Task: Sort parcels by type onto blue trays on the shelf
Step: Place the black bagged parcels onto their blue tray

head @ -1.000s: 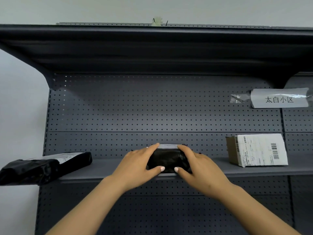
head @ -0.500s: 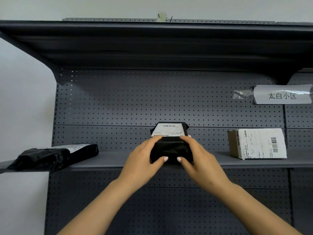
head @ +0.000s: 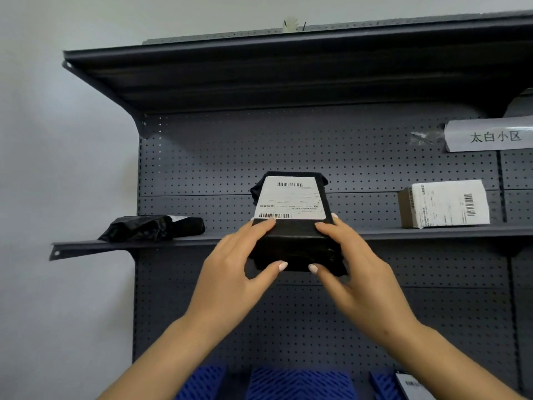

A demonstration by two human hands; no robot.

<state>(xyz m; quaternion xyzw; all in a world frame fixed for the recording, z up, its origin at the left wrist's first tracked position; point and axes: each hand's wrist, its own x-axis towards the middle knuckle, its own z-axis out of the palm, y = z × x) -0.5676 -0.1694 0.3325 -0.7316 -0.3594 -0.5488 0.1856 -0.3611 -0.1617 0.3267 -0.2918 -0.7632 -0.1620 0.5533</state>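
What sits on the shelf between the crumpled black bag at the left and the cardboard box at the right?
In the head view, only the black parcel gripped by both hands, left hand and right hand; the shelf is otherwise bare.

pkg (head: 291, 226) in hands, ctr | bag (head: 150, 228) on shelf (head: 432, 232) L | box (head: 444, 204) R

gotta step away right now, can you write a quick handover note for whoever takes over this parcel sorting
Left hand and right hand both grip the black-wrapped parcel, label facing up, held in front of the middle shelf.
On that shelf: a black bag parcel at the left end, a cardboard box parcel at the right.
Blue trays show at the bottom edge; a labelled item lies by the right one, too cropped to identify.
Done: nothing clearly sorted onto a tray.
Left: place the held parcel on its tray, then the two on the shelf.
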